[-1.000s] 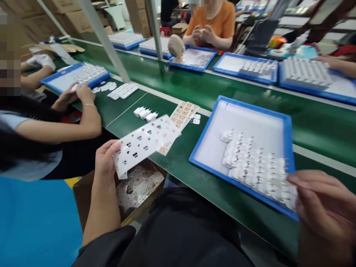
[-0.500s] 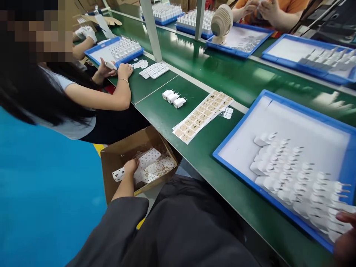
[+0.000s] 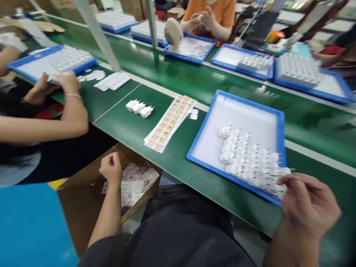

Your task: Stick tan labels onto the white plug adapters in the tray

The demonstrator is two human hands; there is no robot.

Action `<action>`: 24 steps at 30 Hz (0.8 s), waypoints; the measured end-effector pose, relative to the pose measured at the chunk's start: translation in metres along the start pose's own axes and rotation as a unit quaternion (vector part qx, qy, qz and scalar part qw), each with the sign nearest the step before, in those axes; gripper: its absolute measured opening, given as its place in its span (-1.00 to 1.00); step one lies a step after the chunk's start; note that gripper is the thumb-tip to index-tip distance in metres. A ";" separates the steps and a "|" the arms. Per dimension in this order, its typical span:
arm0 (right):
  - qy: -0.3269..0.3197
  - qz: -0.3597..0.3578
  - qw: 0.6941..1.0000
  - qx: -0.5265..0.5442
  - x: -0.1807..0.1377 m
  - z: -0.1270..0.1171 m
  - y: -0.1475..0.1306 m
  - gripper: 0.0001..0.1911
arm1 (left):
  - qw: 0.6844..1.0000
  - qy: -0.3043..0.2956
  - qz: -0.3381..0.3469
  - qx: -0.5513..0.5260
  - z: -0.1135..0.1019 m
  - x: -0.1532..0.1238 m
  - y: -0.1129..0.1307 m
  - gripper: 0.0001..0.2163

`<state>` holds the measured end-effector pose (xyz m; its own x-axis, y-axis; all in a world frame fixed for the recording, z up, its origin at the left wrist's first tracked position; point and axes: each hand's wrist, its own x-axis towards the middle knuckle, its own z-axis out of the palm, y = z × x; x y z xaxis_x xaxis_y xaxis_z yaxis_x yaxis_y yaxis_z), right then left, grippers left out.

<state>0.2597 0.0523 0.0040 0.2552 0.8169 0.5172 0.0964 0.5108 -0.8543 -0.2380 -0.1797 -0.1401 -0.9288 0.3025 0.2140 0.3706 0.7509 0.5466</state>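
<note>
My left hand (image 3: 110, 168) is closed above the cardboard box (image 3: 83, 200) beside the bench, with nothing visible in its fingers. Below it, inside the box, lie used white sticker backing sheets (image 3: 136, 183) with dark marks. My right hand (image 3: 310, 204) is at the near right corner of a blue-rimmed tray (image 3: 204, 128), pinching a thin pointed metal tool that looks like tweezers (image 3: 271, 175); blur hides its details. Rows of white plug chargers (image 3: 244, 159) stand in this tray, pins up. Left of it are sticker sheets (image 3: 169, 122) and three white chargers (image 3: 139, 108).
A co-worker's arm (image 3: 47, 128) reaches over the bench at left, near another tray (image 3: 30, 66). Metal posts (image 3: 97, 35) rise from the bench. Across it are a small fan (image 3: 174, 33), further trays (image 3: 241, 61) and a person in orange (image 3: 211, 18).
My left hand has risen out of the box and let go of a backing sheet. My right hand has come further into view at the tray. The view has turned right.
</note>
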 end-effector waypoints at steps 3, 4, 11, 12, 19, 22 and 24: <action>-0.028 -0.003 0.999 0.034 -0.001 0.008 -0.005 -0.80 | 0.954 0.155 0.152 -0.207 -0.019 -0.005 0.080 -0.71; -0.036 0.003 0.999 0.041 -0.002 0.009 -0.005 -0.82 | 0.918 0.151 0.229 -0.287 -0.023 -0.010 0.113 -0.77; -0.085 0.017 0.993 0.076 -0.004 0.002 -0.004 -0.93 | 0.735 -0.215 0.595 -0.245 0.027 -0.061 0.335 -0.51; -0.092 0.015 0.993 0.079 -0.004 0.000 -0.005 -0.94 | 0.716 -0.257 0.617 -0.201 0.040 -0.067 0.356 -0.40; -0.155 -0.025 0.983 0.092 -0.009 -0.011 -0.003 -0.91 | 0.737 -0.385 0.548 -0.090 0.083 -0.084 0.404 -0.48; -0.189 -0.040 0.978 0.085 -0.012 -0.013 -0.002 -0.84 | 0.765 -0.380 0.504 -0.130 0.067 -0.073 0.384 -0.62; -0.219 -0.047 0.972 0.076 -0.013 -0.011 -0.004 -0.80 | 0.767 -0.417 0.422 -0.243 0.049 -0.066 0.361 -0.61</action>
<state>0.2666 0.0362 0.0003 -0.1857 0.7838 0.5926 -0.0518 0.5944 -0.8025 -0.0422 0.1002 0.0035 0.0431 0.9836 0.1753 0.6047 -0.1654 0.7791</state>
